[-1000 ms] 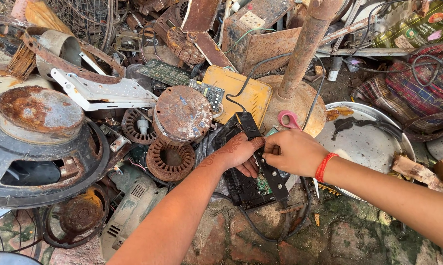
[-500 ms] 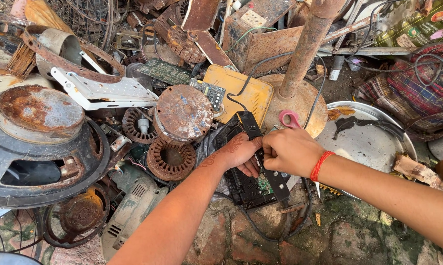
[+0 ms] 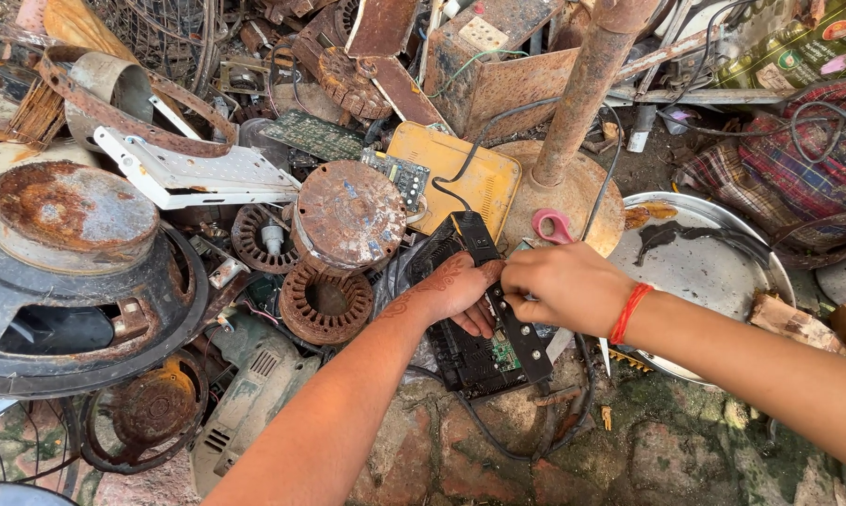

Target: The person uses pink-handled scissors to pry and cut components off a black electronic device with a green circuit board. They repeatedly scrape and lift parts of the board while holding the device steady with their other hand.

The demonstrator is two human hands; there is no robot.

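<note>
A black electronic box (image 3: pixel 484 351) with a green circuit board showing lies on the stone ground amid scrap. My left hand (image 3: pixel 460 290) presses down on its top, fingers spread over the casing. My right hand (image 3: pixel 559 286), with a red band at the wrist, is closed around the box's black side strip (image 3: pixel 521 333) near its upper end. A black cable (image 3: pixel 526 440) loops out from under the box. Pink-handled scissors (image 3: pixel 554 225) lie just beyond my right hand.
A rusty pole on a round base (image 3: pixel 573 141), a yellow casing (image 3: pixel 460 173), a rusty motor (image 3: pixel 348 220), a wound stator (image 3: pixel 325 305), a large old speaker (image 3: pixel 67 272), a metal pan (image 3: pixel 713 272), a white bracket (image 3: pixel 198 173) and checked cloth (image 3: pixel 788 178) crowd the ground.
Both hands stay on the black box; my right hand has shifted slightly along the side strip. Nothing else has moved.
</note>
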